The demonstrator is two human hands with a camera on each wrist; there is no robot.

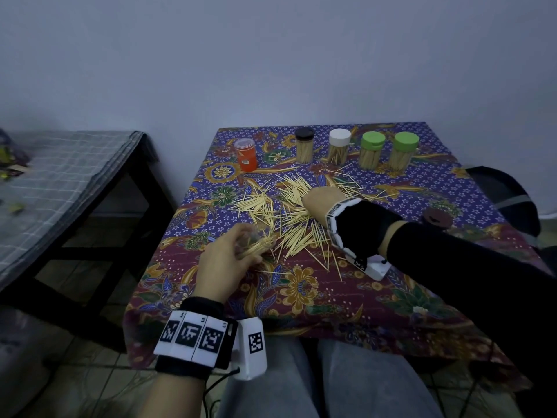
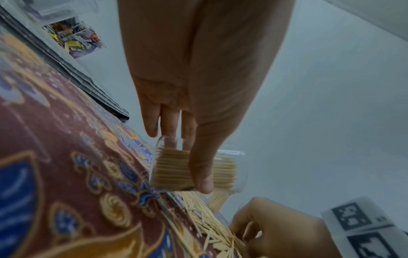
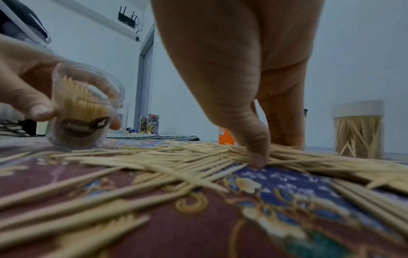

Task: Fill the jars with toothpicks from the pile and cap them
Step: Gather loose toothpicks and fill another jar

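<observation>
1. The left hand (image 1: 224,260) is gripping a clear open jar (image 3: 81,111), thumb on one side and fingers curled round the other. The jar is tilting, its base just above the cloth at the near-left edge of the pile (image 1: 289,218), and it is already well packed with toothpicks.
2. The right hand (image 1: 324,203) is pressing down into the far-right part of the pile, thumb (image 3: 257,157) and fingers closing on a small bunch of toothpicks. How many it is actually holding cannot be told.
3. Five jars are standing in a row beyond the pile: an orange jar (image 1: 246,155), then a black-capped jar (image 1: 304,145), a white-capped jar (image 1: 339,146) and two green-capped jars (image 1: 372,150), all capped.
4. A dark round object (image 1: 437,217), possibly the missing cap, is lying on the tablecloth (image 1: 331,297) well right of the pile; this is uncertain.
5. Risks, as judged: the tilted jar is likely to be spilling its load if tipped further; a crossed bunch would be jamming at the crowded mouth; loose sticks near the pile's near edge could be rolling off the cloth.
</observation>
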